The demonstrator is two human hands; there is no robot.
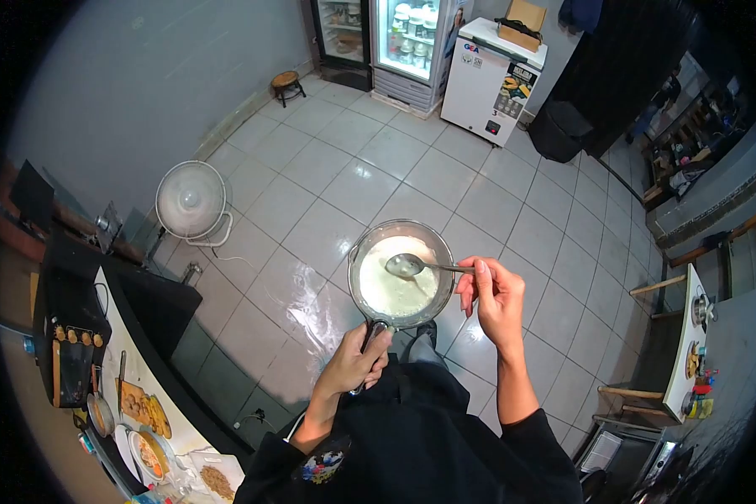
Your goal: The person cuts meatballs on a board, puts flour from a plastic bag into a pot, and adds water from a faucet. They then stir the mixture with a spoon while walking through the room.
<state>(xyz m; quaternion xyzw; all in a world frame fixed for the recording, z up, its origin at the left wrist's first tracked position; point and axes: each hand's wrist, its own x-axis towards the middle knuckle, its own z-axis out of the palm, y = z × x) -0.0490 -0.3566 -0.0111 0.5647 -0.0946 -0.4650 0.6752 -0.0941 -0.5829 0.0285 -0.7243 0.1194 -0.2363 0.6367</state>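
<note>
A round pot [357,290] with pale creamy liquid [386,290] inside is held up above the tiled floor. My left hand [357,361] is wrapped round its dark handle, on the side nearest my body. Between the fingers and thumb of my right hand [497,302] is the handle of a metal spoon [405,265]. The spoon's bowl is over the liquid inside the rim and looks wet; whether it touches the surface cannot be told.
A white fan [191,200] stands at the left. Along the lower left runs a counter [113,315] with food and a pan. At the back are a small stool [286,82], a lit fridge [407,42] and a white freezer [487,88]. Another table [679,370] is at the right.
</note>
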